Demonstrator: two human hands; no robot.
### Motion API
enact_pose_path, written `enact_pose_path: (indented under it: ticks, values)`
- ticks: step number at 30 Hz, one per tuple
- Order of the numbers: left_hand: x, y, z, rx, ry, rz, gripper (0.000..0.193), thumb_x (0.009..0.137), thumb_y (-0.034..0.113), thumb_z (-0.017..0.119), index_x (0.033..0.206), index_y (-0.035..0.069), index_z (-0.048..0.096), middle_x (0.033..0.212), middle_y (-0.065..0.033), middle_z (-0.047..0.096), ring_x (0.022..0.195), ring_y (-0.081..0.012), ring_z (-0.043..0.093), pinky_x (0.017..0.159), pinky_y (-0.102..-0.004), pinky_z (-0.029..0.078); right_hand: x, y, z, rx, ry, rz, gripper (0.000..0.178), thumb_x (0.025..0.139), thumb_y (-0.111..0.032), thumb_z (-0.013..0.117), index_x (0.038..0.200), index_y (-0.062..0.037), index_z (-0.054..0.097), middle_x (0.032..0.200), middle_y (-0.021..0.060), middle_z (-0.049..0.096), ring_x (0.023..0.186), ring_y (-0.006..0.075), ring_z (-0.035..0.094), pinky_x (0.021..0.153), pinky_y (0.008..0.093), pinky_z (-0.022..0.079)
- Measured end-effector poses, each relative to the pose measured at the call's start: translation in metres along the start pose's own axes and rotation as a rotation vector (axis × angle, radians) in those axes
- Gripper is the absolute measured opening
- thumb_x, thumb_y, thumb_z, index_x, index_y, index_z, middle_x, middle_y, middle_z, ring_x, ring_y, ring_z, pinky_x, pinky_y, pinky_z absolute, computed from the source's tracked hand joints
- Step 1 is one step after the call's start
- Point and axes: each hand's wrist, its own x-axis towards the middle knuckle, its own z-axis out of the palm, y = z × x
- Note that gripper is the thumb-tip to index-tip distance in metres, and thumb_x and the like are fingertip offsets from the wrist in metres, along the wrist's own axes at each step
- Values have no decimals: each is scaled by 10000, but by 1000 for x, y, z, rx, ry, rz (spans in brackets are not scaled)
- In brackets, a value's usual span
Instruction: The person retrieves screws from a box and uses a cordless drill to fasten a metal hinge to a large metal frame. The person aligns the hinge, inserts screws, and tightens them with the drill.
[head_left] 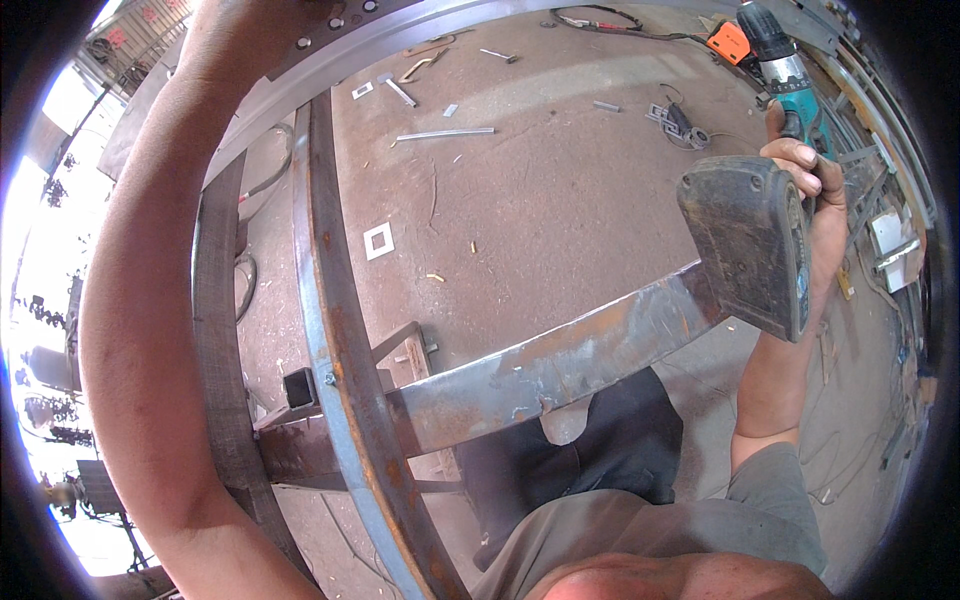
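A teal-and-black cordless drill [797,98] stands raised, chuck toward the top edge, in the right hand [815,180].
Closest in, the right hand's fingers wrap the drill's grip, its scuffed black battery pack [745,245] overlapping the end of a rust-patched grey steel beam [560,360]; a long, blue-grey, rust-streaked steel bar [345,380] crosses that beam. The left hand [265,22] is mostly cut off by the top edge beside a silvery metal profile with round holes [345,62]; whether it is spread or gripping, I cannot tell. Farther off, on the brown floor [560,200], lie a white square frame [368,244], a thin silvery strip [445,134] and, beyond, a bright orange box [729,43].
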Motion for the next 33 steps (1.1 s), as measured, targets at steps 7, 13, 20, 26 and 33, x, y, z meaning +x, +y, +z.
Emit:
enact_pose_path:
  ticks: [7, 13, 20, 26, 33]
  values:
    - [8, 4, 2, -1248, -49, -575, 151, 748, 69, 750, 838, 30, 635, 983, -139, 681, 813, -336, 685, 698, -390, 569, -1, 0, 8, 36, -41, 103, 226, 939, -117, 623, 1124, 1, 568, 911, 73, 579, 871, 178, 571, 880, 341, 493]
    - [-6, 4, -9, 137, -62, -63, 253, 669, 138, 819, 825, 33, 650, 1141, -153, 678, 963, -402, 690, 815, -485, 570, -1, -7, 28, -153, -152, -132, 590, 940, -70, 632, 1454, 88, 390, 1080, 94, 546, 884, 168, 554, 838, 361, 502]
    - [6, 1, -8, 113, -46, -14, 287, 663, 187, 820, 870, 29, 700, 1234, -178, 674, 1006, -410, 685, 867, -470, 576, 8, -45, 102, -624, -249, -187, 557, 995, -86, 568, 1486, 81, 367, 1087, 100, 537, 881, 157, 529, 832, 339, 476]
    - [1, 4, -10, 96, 5, -7, 288, 660, 189, 821, 857, 13, 707, 1216, -188, 684, 1079, -403, 665, 942, -461, 548, 28, -21, 92, -1404, -54, -509, 257, 895, -115, 684, 1089, 54, 695, 878, 109, 693, 729, 168, 624, 753, 308, 517]
    - [0, 6, -13, 104, -82, -68, 269, 675, 164, 809, 875, 11, 715, 1187, -176, 685, 994, -393, 687, 888, -456, 569, 23, 1, 76, -2094, -232, -688, 214, 885, -154, 755, 1036, -4, 762, 991, 48, 749, 845, 157, 686, 815, 298, 531]
